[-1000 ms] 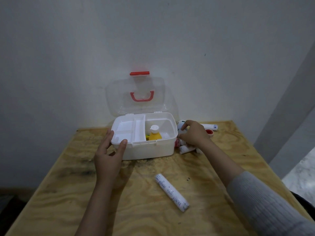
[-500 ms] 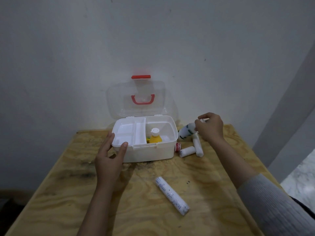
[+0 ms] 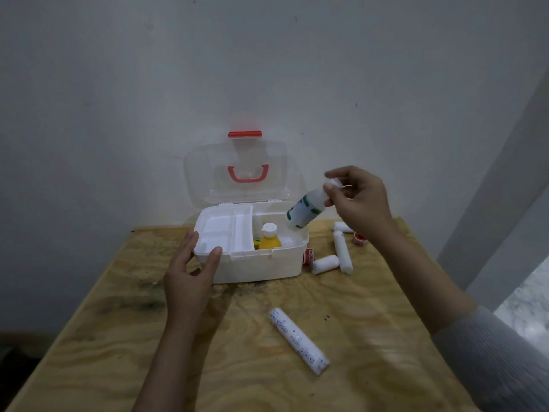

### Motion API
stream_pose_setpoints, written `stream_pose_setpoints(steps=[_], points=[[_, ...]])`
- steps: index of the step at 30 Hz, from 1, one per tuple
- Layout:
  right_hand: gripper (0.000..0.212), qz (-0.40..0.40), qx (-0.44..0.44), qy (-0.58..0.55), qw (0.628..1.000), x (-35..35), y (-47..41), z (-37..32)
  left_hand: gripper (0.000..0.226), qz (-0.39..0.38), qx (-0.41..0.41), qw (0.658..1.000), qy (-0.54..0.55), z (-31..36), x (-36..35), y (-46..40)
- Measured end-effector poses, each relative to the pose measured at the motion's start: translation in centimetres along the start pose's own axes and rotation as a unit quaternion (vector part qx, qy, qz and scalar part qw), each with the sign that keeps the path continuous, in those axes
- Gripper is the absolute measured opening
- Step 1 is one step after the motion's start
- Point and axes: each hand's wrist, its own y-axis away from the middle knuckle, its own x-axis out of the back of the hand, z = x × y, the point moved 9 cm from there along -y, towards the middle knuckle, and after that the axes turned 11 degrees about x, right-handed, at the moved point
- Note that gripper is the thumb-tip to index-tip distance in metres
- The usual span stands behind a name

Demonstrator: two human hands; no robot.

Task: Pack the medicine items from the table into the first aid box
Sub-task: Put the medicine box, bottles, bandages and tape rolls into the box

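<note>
The white first aid box (image 3: 261,267) stands open at the table's far side, its clear lid (image 3: 237,173) upright against the wall. A yellow bottle (image 3: 269,237) stands in its right compartment beside a white tray insert (image 3: 222,230). My right hand (image 3: 361,200) holds a white bottle with green print (image 3: 306,209) by its cap, tilted, its base over the box's right rim. My left hand (image 3: 190,275) grips the box's front left corner. Bandage rolls (image 3: 341,254) lie right of the box. A long printed roll (image 3: 298,340) lies nearer me.
A small red-capped item (image 3: 360,237) and a red-labelled item (image 3: 309,256) sit among the rolls to the right of the box. The plywood table (image 3: 118,337) ends at the wall behind and at edges left and right. A grey column (image 3: 505,203) rises on the right.
My right hand has lifted the white bottle from the table beside the box and carried it up and left over the box's right rim. The left hand has stayed on the box.
</note>
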Motion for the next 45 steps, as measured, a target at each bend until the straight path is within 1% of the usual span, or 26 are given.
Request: stream_pose_setpoints(steps=[2,5,9,11,13,15,17,20,22,24,27,29,32,34,36,39,41,45], points=[[0.017,-0.05,0.009,0.009,0.999,-2.0,0.1,-0.4,0.057,-0.002,0.001,1.0,-0.003,0.1,0.0,0.0],[0.021,-0.111,-0.005,0.016,0.994,-4.5,0.5,-0.2,0.058,-0.006,0.0,1.0,-0.01,0.3,0.0,0.0],[0.018,-0.201,-0.015,0.056,0.978,-6.9,1.4,0.6,0.059,-0.012,0.009,0.999,-0.049,0.3,0.2,-0.4],[0.016,-0.218,-0.011,0.062,0.974,-7.3,1.8,0.8,0.061,-0.012,0.005,0.996,-0.092,0.9,0.2,-0.6],[0.014,-0.223,-0.007,0.066,0.973,-7.2,2.0,0.8,0.062,-0.019,-0.018,0.989,-0.143,2.0,0.0,-0.8],[0.012,-0.234,-0.003,0.068,0.97,-7.1,2.0,0.6,0.067,-0.037,-0.042,0.981,-0.187,2.9,-0.5,-1.2],[0.011,-0.252,0.008,0.08,0.964,-6.8,1.9,0.3,0.073,-0.055,-0.042,0.974,-0.215,3.4,-1.1,-1.9],[0.011,-0.247,0.009,0.093,0.964,-5.4,1.5,0.5,0.081,-0.078,-0.055,0.963,-0.251,3.7,-2.2,-2.8],[0.009,-0.226,-0.016,0.096,0.969,-3.7,1.4,1.8,0.087,-0.092,-0.065,0.951,-0.288,3.5,-2.9,-3.3],[0.008,-0.214,-0.048,0.114,0.969,-2.0,1.8,3.7,0.091,-0.11,-0.058,0.94,-0.317,2.7,-3.5,-3.5],[0.01,-0.202,-0.079,0.169,0.961,-0.3,3.3,6.9,0.094,-0.115,-0.045,0.939,-0.32,1.9,-3.8,-3.6],[0.011,-0.18,-0.101,0.199,0.958,0.8,4.3,9.2,0.097,-0.111,-0.04,0.94,-0.319,1.7,-3.7,-3.7],[0.021,-0.16,-0.113,0.256,0.947,2.4,4.8,12.3,0.1,-0.107,-0.038,0.943,-0.313,1.6,-3.7,-3.7],[0.029,-0.173,-0.119,0.287,0.935,3.0,4.6,13.8,0.101,-0.107,-0.037,0.944,-0.309,1.6,-3.7,-3.7],[0.039,-0.206,-0.141,0.305,0.919,3.1,4.5,15.1,0.102,-0.106,-0.036,0.946,-0.306,1.5,-3.7,-3.7],[0.045,-0.244,-0.167,0.289,0.91,3.0,4.4,16.9,0.101,-0.104,-0.031,0.948,-0.3,1.5,-3.6,-3.7],[0.044,-0.249,-0.174,0.274,0.913,3.0,4.5,17.6,0.101,-0.101,-0.027,0.95,-0.294,1.5,-3.6,-3.6],[0.027,-0.197,-0.162,0.256,0.932,3.5,4.8,17.4,0.099,-0.095,-0.017,0.955,-0.281,1.6,-3.5,-3.5]])
